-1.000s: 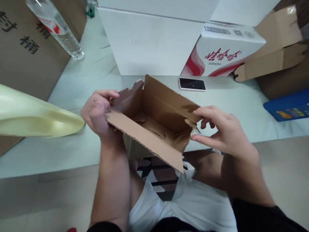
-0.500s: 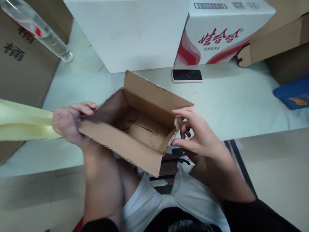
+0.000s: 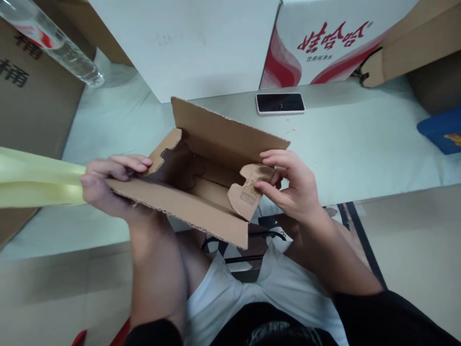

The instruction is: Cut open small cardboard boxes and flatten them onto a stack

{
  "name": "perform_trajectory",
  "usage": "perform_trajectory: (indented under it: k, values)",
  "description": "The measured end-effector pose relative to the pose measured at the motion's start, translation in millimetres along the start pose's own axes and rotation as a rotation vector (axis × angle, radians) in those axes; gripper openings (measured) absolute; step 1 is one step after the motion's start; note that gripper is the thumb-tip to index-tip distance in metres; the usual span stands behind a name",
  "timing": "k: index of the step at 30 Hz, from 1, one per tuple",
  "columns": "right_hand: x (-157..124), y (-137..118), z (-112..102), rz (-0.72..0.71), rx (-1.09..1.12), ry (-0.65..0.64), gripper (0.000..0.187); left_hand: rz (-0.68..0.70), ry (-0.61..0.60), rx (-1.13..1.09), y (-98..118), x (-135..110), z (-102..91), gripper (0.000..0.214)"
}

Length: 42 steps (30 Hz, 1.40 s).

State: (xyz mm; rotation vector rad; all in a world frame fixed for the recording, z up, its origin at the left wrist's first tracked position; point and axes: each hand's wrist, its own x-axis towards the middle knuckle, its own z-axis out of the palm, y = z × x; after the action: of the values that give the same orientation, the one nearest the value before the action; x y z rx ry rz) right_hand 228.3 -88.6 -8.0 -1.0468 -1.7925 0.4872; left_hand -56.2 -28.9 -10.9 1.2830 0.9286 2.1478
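Note:
A small brown cardboard box (image 3: pixel 180 202) is held up between my two hands, its top facing me and its inside bare. Both long flaps stand outward, while the two notched short flaps lean in over the opening. On the left, my left hand (image 3: pixel 111 185) has its fingers on the short flap and its palm by the near long flap's corner. My right hand (image 3: pixel 291 185) pinches the right short flap (image 3: pixel 248 194), thumb on its printed face; its forefinger lies by the far long flap's end. Interlocking bottom panels show partly inside.
Beyond the box, a phone (image 3: pixel 280 103) lies on the pale green tabletop (image 3: pixel 360 144). White cartons (image 3: pixel 216 48) line the back. At left are a water bottle (image 3: pixel 68 53) and something yellow (image 3: pixel 39 178); at right, an opened carton (image 3: pixel 418 43) and a blue object (image 3: pixel 441 129).
The two short flaps have swung inward over the opening, moved by my hands. My right hand's thumb has come up onto the right flap. The camera view has shifted slightly.

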Motion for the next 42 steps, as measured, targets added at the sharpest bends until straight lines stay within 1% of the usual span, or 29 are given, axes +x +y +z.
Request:
perform_trajectory:
  k: [1, 3, 5, 6, 8, 9, 10, 13, 15, 17, 19, 20, 22, 24, 25, 27, 29, 31, 32, 34, 35, 37, 39, 40, 42]
  values:
    - [-1.2, 1.0, 1.3, -0.017, -0.012, 0.014, 0.028, 0.014, 0.013, 0.019, 0.3, -0.9, 0.7, 0.055]
    - [-3.8, 2.2, 3.6, -0.026, -0.076, 0.085, 0.034, 0.038, 0.043, 0.069, 2.0, -3.6, 3.7, 0.054]
    - [-6.4, 2.8, 5.8, -0.013, -0.156, 0.176, 0.047, 0.034, 0.057, 0.1, 4.2, -6.7, 6.8, 0.057]
    - [-7.4, 2.8, 6.7, -0.007, -0.178, 0.198, 0.055, 0.022, 0.057, 0.099, 5.1, -8.1, 7.8, 0.06]
    - [-8.3, 2.5, 8.1, -0.001, -0.154, 0.178, 0.067, 0.0, 0.053, 0.088, 6.0, -10.0, 8.5, 0.067]
    - [-8.1, 2.2, 8.4, 0.0, -0.118, 0.138, 0.067, -0.005, 0.053, 0.085, 5.8, -10.5, 8.2, 0.07]
    - [-7.5, 2.0, 8.5, -0.003, -0.078, 0.085, 0.062, -0.005, 0.054, 0.085, 5.1, -10.8, 7.7, 0.071]
    - [-4.6, 2.0, 7.6, -0.047, 0.015, -0.063, 0.035, 0.013, 0.055, 0.131, 1.8, -11.0, 4.7, 0.067]
    - [-3.0, 3.1, 6.8, -0.079, 0.041, -0.119, 0.026, 0.007, 0.039, 0.191, -0.3, -11.1, 1.8, 0.064]
    - [-2.5, 4.9, 6.3, -0.097, 0.076, -0.14, 0.027, 0.018, 0.008, 0.252, -1.3, -11.4, -1.7, 0.058]
    - [-2.8, 6.6, 6.1, -0.107, 0.123, -0.157, 0.031, 0.059, -0.042, 0.313, -0.8, -11.7, -5.6, 0.044]
    - [-3.1, 7.2, 6.0, -0.109, 0.139, -0.159, 0.031, 0.09, -0.084, 0.353, 0.1, -11.7, -7.5, 0.034]
    - [-3.8, 7.4, 5.7, -0.105, 0.142, -0.157, 0.028, 0.138, -0.204, 0.454, 2.5, -11.3, -11.0, 0.018]
    - [-4.5, 6.8, 5.3, -0.09, 0.108, -0.167, 0.026, 0.141, -0.318, 0.545, 4.7, -10.6, -13.6, 0.016]
    - [-5.0, 6.4, 5.1, -0.077, 0.086, -0.176, 0.026, 0.126, -0.348, 0.575, 5.4, -10.3, -14.5, 0.017]
    - [-6.5, 5.9, 5.2, -0.041, 0.043, -0.187, 0.025, 0.067, -0.345, 0.608, 5.8, -10.1, -15.5, 0.015]
    - [-8.7, 6.6, 5.9, -0.013, 0.019, -0.183, 0.024, 0.044, -0.331, 0.62, 5.1, -10.5, -16.1, 0.015]
    - [-11.4, 8.9, 7.0, -0.001, 0.045, -0.16, 0.028, 0.077, -0.338, 0.61, 3.7, -10.8, -17.0, 0.016]
    - [-12.7, 10.9, 7.5, 0.016, 0.081, -0.136, 0.034, 0.1, -0.338, 0.594, 2.8, -10.8, -17.6, 0.017]
    - [-14.7, 16.2, 7.8, 0.113, 0.18, -0.075, 0.05, 0.123, -0.287, 0.541, 0.7, -9.9, -19.0, 0.018]
    - [-15.2, 19.3, 7.7, 0.191, 0.228, -0.046, 0.057, 0.119, -0.233, 0.515, -0.4, -9.0, -19.6, 0.018]
    - [-15.3, 25.9, 7.4, 0.372, 0.287, -0.035, 0.06, 0.079, -0.097, 0.478, -2.7, -6.9, -20.0, 0.02]
    - [-14.6, 31.2, 8.1, 0.521, 0.336, -0.115, 0.058, 0.016, 0.025, 0.457, -4.6, -4.6, -19.5, 0.022]
    - [-14.2, 33.0, 8.9, 0.567, 0.381, -0.162, 0.058, -0.013, 0.067, 0.451, -5.6, -3.4, -19.2, 0.022]
    - [-13.8, 34.1, 11.4, 0.58, 0.502, -0.219, 0.062, -0.058, 0.138, 0.452, -8.1, -1.1, -19.5, 0.023]
